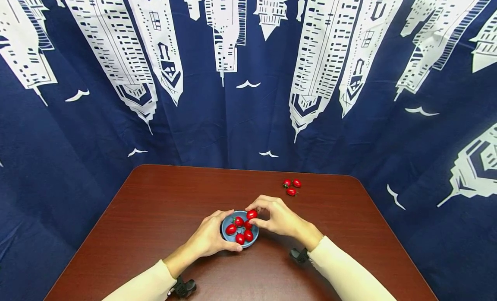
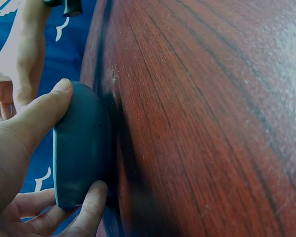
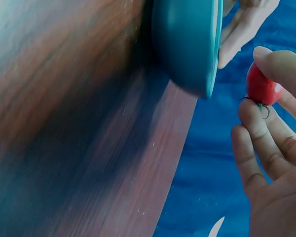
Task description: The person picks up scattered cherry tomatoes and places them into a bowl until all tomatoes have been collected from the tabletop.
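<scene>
A small blue bowl [image 1: 224,236] with several red cherry tomatoes [image 1: 231,229] inside stands on the brown table. My left hand [image 1: 211,235] grips the bowl from its left side; the left wrist view shows thumb and fingers spread round the outer wall of the bowl [image 2: 84,148]. Over the bowl's right rim, my right hand [image 1: 277,217] pinches one cherry tomato [image 1: 252,214] between thumb and fingers. Up close in the right wrist view, that tomato [image 3: 262,87] has a green stem at its lower end and is apart from the bowl [image 3: 187,44].
Toward the back right of the table [image 1: 174,193] lie three more cherry tomatoes [image 1: 291,191] in a loose cluster. A dark blue curtain [image 1: 233,119] with white building prints hangs behind and at both sides of the table. Each wrist wears a small black device [image 1: 299,255].
</scene>
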